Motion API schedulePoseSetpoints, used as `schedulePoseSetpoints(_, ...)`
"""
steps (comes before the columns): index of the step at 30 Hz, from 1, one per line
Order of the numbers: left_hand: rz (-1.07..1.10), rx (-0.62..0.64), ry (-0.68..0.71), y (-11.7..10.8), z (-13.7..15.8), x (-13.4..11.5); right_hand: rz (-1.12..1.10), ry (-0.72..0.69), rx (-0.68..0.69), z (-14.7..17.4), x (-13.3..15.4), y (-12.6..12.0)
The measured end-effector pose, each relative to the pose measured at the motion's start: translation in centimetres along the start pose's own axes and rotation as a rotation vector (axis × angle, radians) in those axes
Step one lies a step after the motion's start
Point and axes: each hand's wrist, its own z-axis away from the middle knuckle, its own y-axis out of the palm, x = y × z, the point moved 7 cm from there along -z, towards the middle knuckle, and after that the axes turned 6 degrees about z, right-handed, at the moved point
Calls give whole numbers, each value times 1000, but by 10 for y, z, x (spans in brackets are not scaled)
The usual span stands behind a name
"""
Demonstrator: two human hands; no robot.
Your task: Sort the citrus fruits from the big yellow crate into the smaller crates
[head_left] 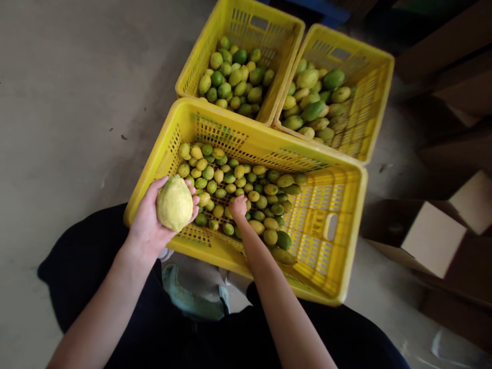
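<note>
My left hand (148, 218) cradles a big, pale yellow lemon (175, 205) in its palm, above the left side of the front yellow crate (246, 123). Inside that crate lie many small lemons (230, 177), some green and some yellow. My right hand (238, 206) reaches down among them near the middle, its fingers curled inward. Whatever those fingers grip is hidden under the hand. A large green-yellow fruit (283, 256) lies to the right of my right forearm.
Behind stand two more yellow crates: the back left crate (184, 66) with small lemons and the back right crate (378, 102) with larger ones. Open cardboard boxes (434, 238) are on the right. Bare concrete floor (77, 102) stretches on the left.
</note>
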Motion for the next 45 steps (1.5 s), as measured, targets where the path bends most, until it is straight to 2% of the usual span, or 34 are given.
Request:
schedulePoseSetpoints(3, -13, 38, 0, 1, 2, 0, -79, 116, -27, 4, -8, 1)
schedulePoseSetpoints(5, -7, 54, -2, 2, 4, 0, -138, 144, -27, 7, -12, 1)
schedulePoseSetpoints(8, 32, 97, -21, 6, 4, 4, -250, 92, -38, 12, -16, -9)
schedulePoseSetpoints(10, 76, 140, -25, 10, 0, 7, -342, 11, -65, 18, -18, -25)
schedulePoseSetpoints(15, 92, 240, -58, 17, -8, 26, -605, -254, -193, 58, -22, -96)
schedulePoseSetpoints(19, 10, 360, -115, 33, 5, 51, -800, -472, -339, 126, -39, -169)
schedulePoseSetpoints(22, -121, 515, 5, 60, 27, 53, -999, -708, -464, 194, -55, -220)
schedulePoseSetpoints(24, -227, 619, 188, 83, 45, 45, -1069, -796, -573, 235, -68, -246)
schedulePoseSetpoints(26, -304, 664, 441, 104, 62, 31, -1124, -862, -671, 267, -76, -263)
schedulePoseSetpoints(29, -431, 725, 742, 124, 80, 18, -1219, -940, -776, 291, -82, -274)
schedulePoseSetpoints(31, -526, 804, 833, 129, 84, 21, -1315, -930, -822, 289, -84, -271)
schedulePoseSetpoints(33, -584, 830, 895, 126, 79, 26, -1423, -865, -837, 277, -87, -263)
schedulePoseSetpoints(35, -612, 795, 939, 118, 69, 30, -1477, -788, -840, 264, -88, -255)
schedulePoseSetpoints(38, -672, 754, 950, 111, 57, 35, -1424, -753, -854, 254, -85, -253)
schedulePoseSetpoints(42, -687, 730, 979, 109, 57, 32, -1329, -772, -904, 257, -76, -259)
schedulePoseSetpoints(45, -623, 692, 983, 106, 61, 26, -1330, -852, -872, 262, -62, -262)
